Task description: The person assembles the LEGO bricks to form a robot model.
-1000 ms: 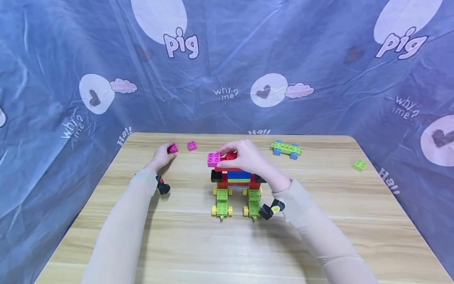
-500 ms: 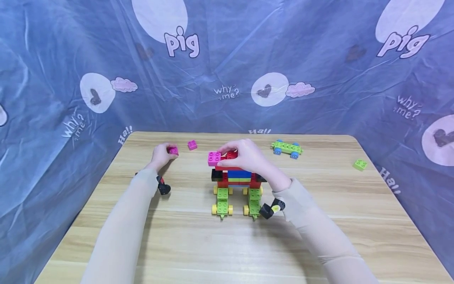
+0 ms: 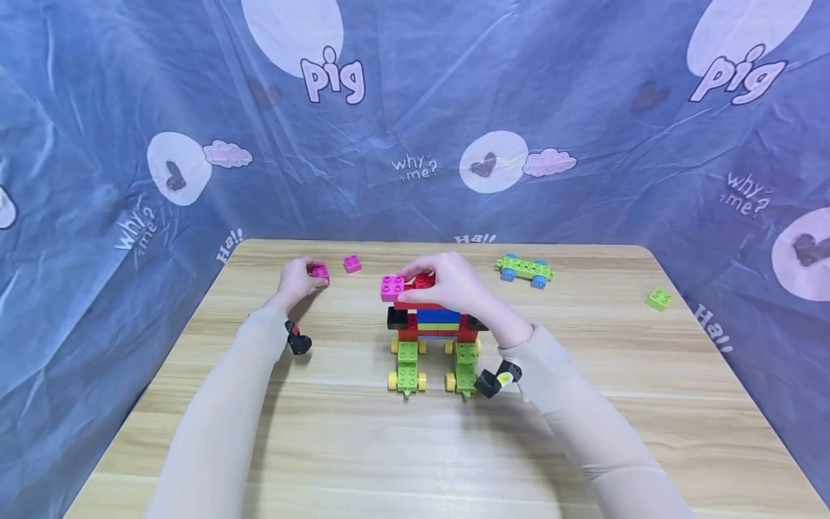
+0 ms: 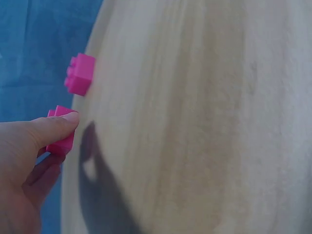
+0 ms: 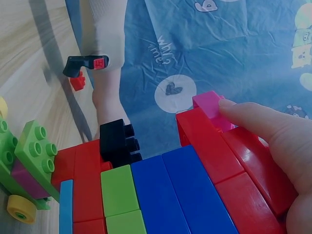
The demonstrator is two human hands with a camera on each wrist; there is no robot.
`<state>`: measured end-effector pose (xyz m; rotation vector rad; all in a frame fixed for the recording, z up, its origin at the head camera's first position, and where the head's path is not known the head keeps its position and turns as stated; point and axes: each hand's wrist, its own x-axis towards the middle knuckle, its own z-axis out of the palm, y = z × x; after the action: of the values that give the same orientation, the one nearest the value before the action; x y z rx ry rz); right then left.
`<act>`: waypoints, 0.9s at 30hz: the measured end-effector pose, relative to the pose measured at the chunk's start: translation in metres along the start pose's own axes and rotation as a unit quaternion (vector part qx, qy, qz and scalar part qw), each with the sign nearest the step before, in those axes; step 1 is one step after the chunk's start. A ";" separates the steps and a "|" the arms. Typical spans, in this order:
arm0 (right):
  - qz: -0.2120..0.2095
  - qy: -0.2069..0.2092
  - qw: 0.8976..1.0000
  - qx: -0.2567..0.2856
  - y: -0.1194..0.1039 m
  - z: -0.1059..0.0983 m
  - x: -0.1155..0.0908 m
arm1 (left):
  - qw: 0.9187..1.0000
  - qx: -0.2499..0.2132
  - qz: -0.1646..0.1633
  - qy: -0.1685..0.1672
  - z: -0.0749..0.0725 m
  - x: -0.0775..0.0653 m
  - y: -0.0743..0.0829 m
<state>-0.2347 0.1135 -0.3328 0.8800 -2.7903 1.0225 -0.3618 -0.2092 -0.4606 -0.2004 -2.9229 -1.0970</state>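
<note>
At the far left of the table, my left hand [image 3: 300, 281] pinches a pink building brick [image 4: 62, 141] between thumb and fingers. A second pink brick [image 3: 352, 264] lies just to its right. Mid-table stands a built figure [image 3: 437, 317] of red, blue, green and black bricks, its two green feet [image 3: 407, 375] on yellow wheels. My right hand [image 3: 447, 280] is at its top, thumb in front and fingers behind, pinching a third pink brick [image 3: 392, 288] at the left end of the red top row [image 5: 209, 146]. The right fingers are mostly hidden in the right wrist view.
A green wheeled base [image 3: 525, 269] with blue wheels stands at the back right. Farther right lies a green brick [image 3: 658, 299]. Blue printed cloth [image 3: 415, 122] hangs behind the wooden table [image 3: 415, 461]. Black cameras [image 3: 498, 379] are strapped to the wrists.
My left hand has closed its thumb and fingers more firmly on its pink brick, which has shifted slightly right. The right hand and the figure stay where they were.
</note>
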 end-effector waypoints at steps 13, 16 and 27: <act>-0.001 -0.001 1.000 0.004 0.000 0.000 0.002 | 0.998 -0.038 0.050 -0.005 -0.025 -0.005 0.044; 0.001 0.000 1.000 0.003 0.000 0.000 0.002 | 0.997 -0.027 0.076 0.000 -0.031 -0.008 0.057; 0.010 -0.003 1.000 0.006 -0.001 0.000 0.002 | 0.992 -0.015 0.124 -0.027 -0.044 -0.039 0.112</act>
<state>-0.2359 0.1125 -0.3318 0.8584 -2.8060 1.0420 -0.3103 -0.1591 -0.3564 -0.5848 -2.8268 -1.1110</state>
